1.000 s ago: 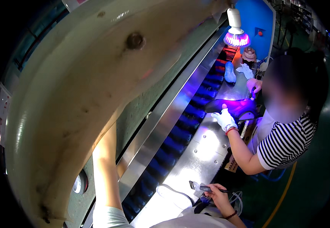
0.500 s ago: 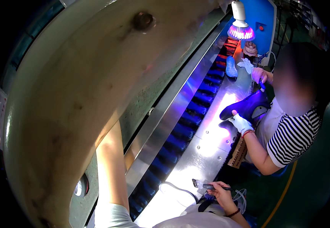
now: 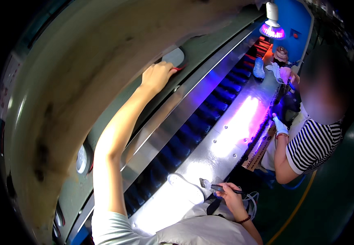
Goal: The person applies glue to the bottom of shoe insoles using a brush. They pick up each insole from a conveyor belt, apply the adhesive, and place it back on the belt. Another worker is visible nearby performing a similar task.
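Both hands grip something: the left hand (image 3: 157,76) a grey sole (image 3: 174,56), the right hand (image 3: 231,195) a brush (image 3: 217,188) near a white sole (image 3: 186,189).

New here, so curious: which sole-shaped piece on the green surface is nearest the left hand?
The grey, red-edged piece, highest in the picture, at the left hand; the pale-centred piece lies lower, beside the forearm, and a partly hidden piece lower still.

I can see dark print running along the brown cardboard box (image 3: 259,152) by my co-worker (image 3: 316,143) — too small for me to read — and faint, blurred marks on the pale sheet (image 3: 9,81) at my far left.
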Demonstrator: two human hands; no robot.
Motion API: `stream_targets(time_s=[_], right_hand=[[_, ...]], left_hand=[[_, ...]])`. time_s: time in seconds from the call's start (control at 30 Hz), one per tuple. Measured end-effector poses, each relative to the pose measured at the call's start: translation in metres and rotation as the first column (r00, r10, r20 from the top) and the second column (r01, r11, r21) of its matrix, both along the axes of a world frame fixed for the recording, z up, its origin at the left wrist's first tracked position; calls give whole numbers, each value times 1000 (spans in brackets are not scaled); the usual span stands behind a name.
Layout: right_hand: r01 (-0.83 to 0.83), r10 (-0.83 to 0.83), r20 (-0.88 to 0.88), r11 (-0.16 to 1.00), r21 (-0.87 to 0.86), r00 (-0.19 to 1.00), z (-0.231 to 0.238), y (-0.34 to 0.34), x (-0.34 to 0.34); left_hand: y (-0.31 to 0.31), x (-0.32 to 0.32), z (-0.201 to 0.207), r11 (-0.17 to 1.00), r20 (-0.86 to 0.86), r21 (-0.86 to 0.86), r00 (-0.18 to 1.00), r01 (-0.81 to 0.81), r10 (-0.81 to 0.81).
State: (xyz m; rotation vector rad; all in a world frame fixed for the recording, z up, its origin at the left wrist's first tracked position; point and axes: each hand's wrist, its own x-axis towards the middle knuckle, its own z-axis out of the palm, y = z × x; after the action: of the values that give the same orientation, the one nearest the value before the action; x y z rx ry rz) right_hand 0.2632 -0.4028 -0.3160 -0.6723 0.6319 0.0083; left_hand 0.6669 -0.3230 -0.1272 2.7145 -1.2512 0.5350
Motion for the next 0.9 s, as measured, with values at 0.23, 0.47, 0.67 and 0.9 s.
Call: stream_targets(time_s=[0.23, 0.47, 0.67, 0.9], right_hand=[[-373, 375, 63, 927, -31, 925, 12, 31, -1], [-349, 349, 129, 937, -25, 928, 7, 52, -5], [-276, 280, 108, 960, -47, 954, 21, 75, -33], [-183, 188, 85, 981, -58, 979, 28, 86, -85]], left_hand=[[183, -204, 53, 988, 29, 23, 988, -151, 150], [258, -341, 19, 437, 109, -896, 993, 77, 48], [242, -391, -18, -641, -491, -539, 822, -546, -288], [303, -428, -49, -233, -446, -504, 482, -831, -754]])
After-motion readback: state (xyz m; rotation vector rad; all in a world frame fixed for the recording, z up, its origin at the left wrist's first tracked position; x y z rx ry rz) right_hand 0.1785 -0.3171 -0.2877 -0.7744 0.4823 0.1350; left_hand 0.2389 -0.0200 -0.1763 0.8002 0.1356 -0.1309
